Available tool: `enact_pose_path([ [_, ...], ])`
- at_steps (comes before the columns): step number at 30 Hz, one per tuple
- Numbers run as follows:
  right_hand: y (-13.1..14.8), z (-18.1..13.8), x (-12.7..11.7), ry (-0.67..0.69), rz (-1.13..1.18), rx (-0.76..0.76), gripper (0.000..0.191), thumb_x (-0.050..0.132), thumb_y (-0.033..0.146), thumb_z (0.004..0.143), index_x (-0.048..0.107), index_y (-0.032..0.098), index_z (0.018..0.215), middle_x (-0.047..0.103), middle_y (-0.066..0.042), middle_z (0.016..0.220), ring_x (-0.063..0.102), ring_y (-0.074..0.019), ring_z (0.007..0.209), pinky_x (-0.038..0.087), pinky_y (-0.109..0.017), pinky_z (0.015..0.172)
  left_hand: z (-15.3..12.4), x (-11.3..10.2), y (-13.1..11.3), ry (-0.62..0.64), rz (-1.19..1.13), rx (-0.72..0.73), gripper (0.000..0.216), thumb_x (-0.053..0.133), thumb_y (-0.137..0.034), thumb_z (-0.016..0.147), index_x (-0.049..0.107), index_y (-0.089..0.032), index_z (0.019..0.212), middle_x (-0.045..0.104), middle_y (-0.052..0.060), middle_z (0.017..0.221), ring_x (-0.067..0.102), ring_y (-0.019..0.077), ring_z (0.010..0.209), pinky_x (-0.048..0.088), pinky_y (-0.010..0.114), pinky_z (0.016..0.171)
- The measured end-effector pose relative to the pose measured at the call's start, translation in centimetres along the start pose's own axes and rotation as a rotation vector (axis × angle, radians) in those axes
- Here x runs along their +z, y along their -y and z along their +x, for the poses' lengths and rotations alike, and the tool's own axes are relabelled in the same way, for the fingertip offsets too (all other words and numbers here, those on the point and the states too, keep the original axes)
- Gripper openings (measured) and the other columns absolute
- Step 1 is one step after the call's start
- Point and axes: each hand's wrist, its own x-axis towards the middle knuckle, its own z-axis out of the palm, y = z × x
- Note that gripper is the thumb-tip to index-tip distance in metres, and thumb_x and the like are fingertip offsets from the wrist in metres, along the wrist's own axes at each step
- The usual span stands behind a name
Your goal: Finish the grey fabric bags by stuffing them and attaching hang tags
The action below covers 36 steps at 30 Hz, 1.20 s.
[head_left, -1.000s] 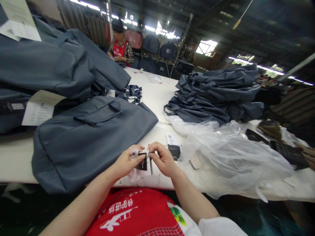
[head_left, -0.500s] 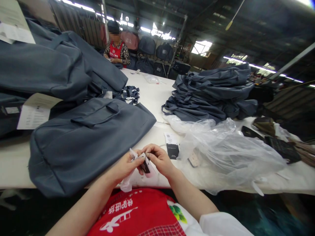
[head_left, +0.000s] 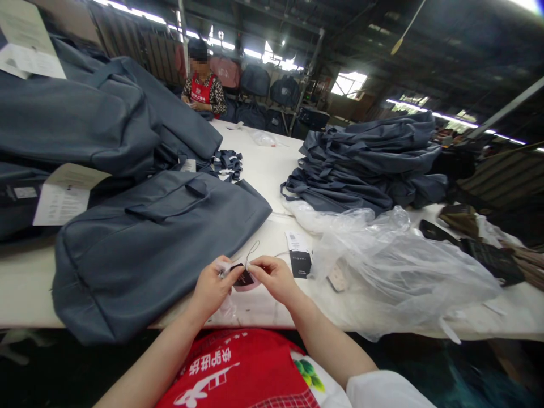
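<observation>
My left hand (head_left: 213, 286) and my right hand (head_left: 272, 276) meet at the near edge of the white table (head_left: 263, 164). Both pinch a small black hang tag (head_left: 244, 278) with a thin string loop (head_left: 251, 251) rising from it. A scrap of clear plastic sits under my left fingers. A grey-blue bag (head_left: 144, 238) lies flat just left of my hands. Another black-and-white tag (head_left: 298, 255) lies on the table right of my right hand.
Clear plastic bags (head_left: 395, 272) are heaped at the right. A pile of grey-blue bags (head_left: 365, 164) sits behind them; stacked bags with paper sheets (head_left: 85, 113) stand at the left. Dark straps (head_left: 227, 161) lie mid-table. A person in a red apron (head_left: 203, 85) works at the far end.
The tag has turned from upright to tilted flat between my fingers, and its string loop now stands up above my hands. My hands stay at the same spot.
</observation>
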Motion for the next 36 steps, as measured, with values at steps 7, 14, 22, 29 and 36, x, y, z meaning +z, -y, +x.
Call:
enact_pose_path([
  [7,0.0,0.5,-0.3,-0.156,0.348,0.027,0.025,0.066,0.041,0.084,0.067,0.018,0.073,0.065,-0.002,0.072,0.055,-0.0132,0.067,0.045,-0.026,0.066,-0.1,-0.2,0.0,-0.103,0.079,0.042,0.042,0.065,-0.051,0.077,0.064,-0.019,0.105,0.067,0.000,0.079,0.058,0.0168,0.066,0.045,0.027,0.065],
  [14,2.0,1.4,-1.3,-0.045,1.012,0.103,0.034,0.070,0.038,0.084,0.048,0.019,0.065,0.039,0.004,0.059,0.047,-0.0125,0.064,0.043,-0.024,0.063,-0.1,0.3,0.2,-0.053,0.057,-0.040,0.045,0.062,-0.060,0.076,0.069,-0.016,0.078,0.066,0.001,0.068,0.056,0.0171,0.064,0.042,0.027,0.062],
  [22,2.7,1.6,-2.9,0.034,0.916,0.083,0.036,0.062,0.040,0.088,0.041,0.020,0.066,0.017,0.009,0.052,0.013,-0.0084,0.045,0.020,-0.021,0.044,-0.8,0.7,-1.0,0.041,-0.035,-0.066,0.045,0.063,-0.060,0.074,0.064,-0.016,0.065,0.061,0.000,0.058,0.051,0.0147,0.057,0.039,0.025,0.056],
  [29,1.0,0.8,-0.3,0.022,0.311,0.094,0.042,0.062,0.055,0.083,0.048,0.019,0.066,0.046,0.004,0.056,0.038,-0.0094,0.054,0.035,-0.025,0.058,-0.6,0.4,-1.0,-0.103,0.061,-0.060,0.044,0.066,-0.060,0.069,0.063,-0.017,0.060,0.060,0.000,0.056,0.050,0.0150,0.055,0.038,0.026,0.056],
  [36,-0.3,0.0,0.4,0.181,-0.051,0.121,0.030,0.074,0.039,0.071,0.055,0.018,0.079,0.036,0.010,0.053,0.030,-0.0075,0.050,0.022,-0.021,0.048,-0.6,-0.1,-0.3,-0.107,0.170,-0.009,0.041,0.062,-0.057,0.077,0.066,-0.019,0.064,0.063,0.001,0.060,0.056,0.0163,0.059,0.041,0.025,0.058],
])
